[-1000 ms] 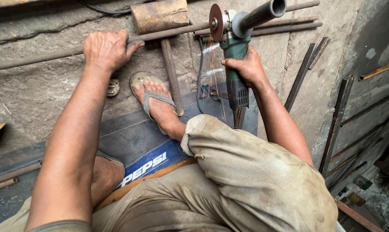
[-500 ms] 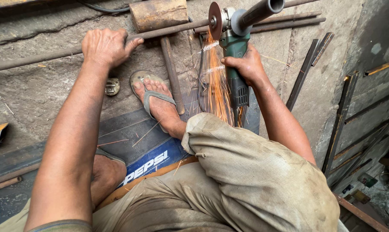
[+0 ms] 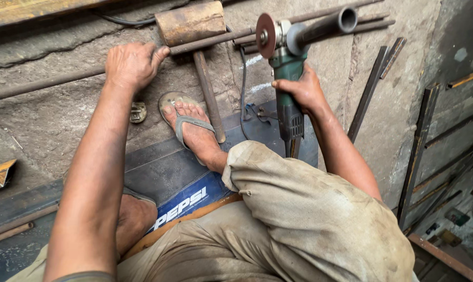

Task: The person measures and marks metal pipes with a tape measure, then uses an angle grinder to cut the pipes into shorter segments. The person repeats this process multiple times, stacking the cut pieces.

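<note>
The left hand [image 3: 133, 65] presses flat on a long metal rod [image 3: 48, 83] on the floor, fingers not curled, while the right hand [image 3: 300, 90] grips a green grinder [image 3: 284, 78] tight.

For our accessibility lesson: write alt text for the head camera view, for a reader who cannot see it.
Seen from above, a seated person's right hand holds a green angle grinder, its disc at a long metal rod on the concrete floor. The left hand presses the rod down near a wooden block; a sandalled foot rests beside a hammer handle.
</note>
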